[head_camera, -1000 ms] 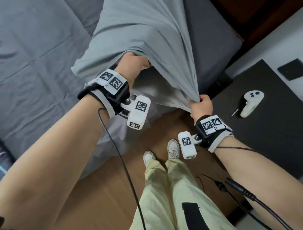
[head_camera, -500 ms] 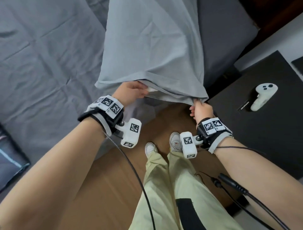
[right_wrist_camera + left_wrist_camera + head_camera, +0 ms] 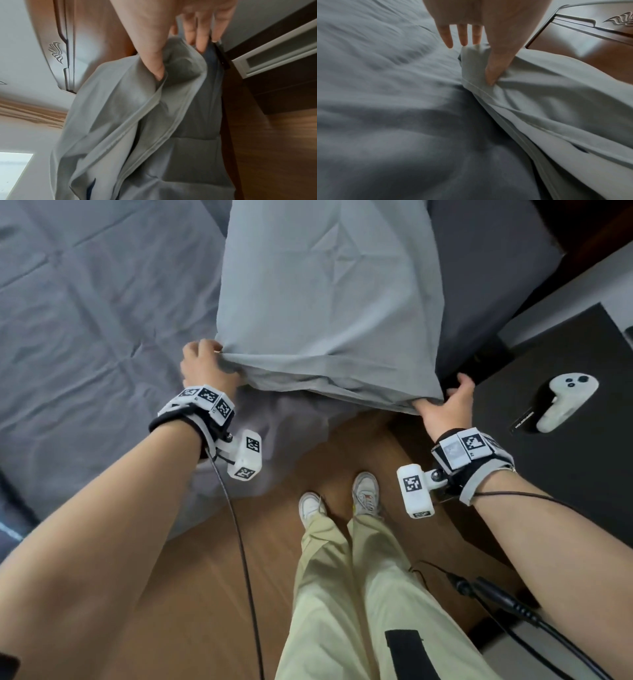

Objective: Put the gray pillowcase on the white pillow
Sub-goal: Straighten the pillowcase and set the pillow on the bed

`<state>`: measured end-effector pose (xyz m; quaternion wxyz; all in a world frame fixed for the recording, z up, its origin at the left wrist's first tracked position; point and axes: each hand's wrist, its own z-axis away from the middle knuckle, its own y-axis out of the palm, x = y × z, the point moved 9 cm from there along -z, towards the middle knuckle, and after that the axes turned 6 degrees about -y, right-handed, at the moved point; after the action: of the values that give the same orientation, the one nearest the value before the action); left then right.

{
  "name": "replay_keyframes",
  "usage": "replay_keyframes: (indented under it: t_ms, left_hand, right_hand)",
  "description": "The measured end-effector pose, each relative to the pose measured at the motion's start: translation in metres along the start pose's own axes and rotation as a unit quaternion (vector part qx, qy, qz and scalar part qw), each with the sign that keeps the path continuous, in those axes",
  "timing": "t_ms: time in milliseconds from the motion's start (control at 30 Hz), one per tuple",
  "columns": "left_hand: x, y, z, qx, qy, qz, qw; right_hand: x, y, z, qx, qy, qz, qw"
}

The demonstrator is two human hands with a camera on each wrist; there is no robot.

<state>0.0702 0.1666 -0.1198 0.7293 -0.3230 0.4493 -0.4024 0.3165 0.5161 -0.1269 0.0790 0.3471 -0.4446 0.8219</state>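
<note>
The gray pillowcase (image 3: 325,296) lies stretched over the bed, its open hem toward me. The white pillow is hidden inside it in the head view. My left hand (image 3: 205,361) pinches the hem's left corner; in the left wrist view the thumb (image 3: 491,75) presses bunched pillowcase cloth (image 3: 539,97) against the index finger while the other fingers stay straight. My right hand (image 3: 452,398) holds the right corner at the bed's edge. In the right wrist view, that hand (image 3: 178,58) has thumb and fingers clamped on the pillowcase hem (image 3: 130,108), which gapes below.
A darker gray sheet (image 3: 85,337) covers the bed to the left. A black side table (image 3: 565,474) at the right carries a white controller (image 3: 565,402). My feet (image 3: 342,498) stand on the wooden floor, and cables hang from both wrists.
The pillowcase has come down from a lifted, bunched drape to lie flat. My left hand has come out from under the cloth, and both hands have spread apart to the hem's corners.
</note>
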Motion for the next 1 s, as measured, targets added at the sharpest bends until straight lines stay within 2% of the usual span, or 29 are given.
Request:
replay_keyframes:
  t_ms: [100,200,333,533,600,633,700,767,867,1000]
  left_hand:
    - [0.007,-0.003,-0.004,-0.002,-0.009,-0.010,1.000]
    - [0.015,-0.018,0.002,-0.023,-0.001,0.016,1.000]
    - [0.024,-0.053,0.011,-0.036,0.034,0.107,0.993]
    - [0.020,-0.107,0.038,-0.054,0.082,0.239,0.966]
    - [0.023,-0.102,0.050,-0.018,0.079,0.260,0.962]
    - [0.025,-0.091,0.057,0.020,0.077,0.226,0.971]
    - [0.032,-0.054,0.074,0.130,0.082,0.090,0.984]
    - [0.040,-0.022,0.090,0.207,0.089,0.020,0.974]
    - [0.049,0.001,0.096,0.238,0.052,0.039,0.969]
    - [0.065,0.017,0.097,0.253,0.012,0.035,0.967]
  right_hand:
    - [0.026,-0.002,-0.006,-0.031,-0.080,-0.025,0.996]
    - [0.043,0.000,-0.001,-0.031,-0.103,0.032,0.994]
    - [0.043,-0.003,0.021,-0.026,-0.144,0.007,0.989]
    - [0.048,-0.021,0.036,-0.018,-0.175,0.053,0.983]
    - [0.054,-0.021,0.038,-0.012,-0.181,0.065,0.981]
    - [0.058,-0.017,0.041,0.006,-0.192,0.080,0.978]
    - [0.062,-0.001,0.052,0.073,-0.221,0.112,0.966]
    - [0.058,0.019,0.064,0.143,-0.233,0.151,0.950]
    - [0.050,0.037,0.068,0.199,-0.237,0.194,0.931]
    - [0.033,0.045,0.056,0.229,-0.215,0.265,0.912]
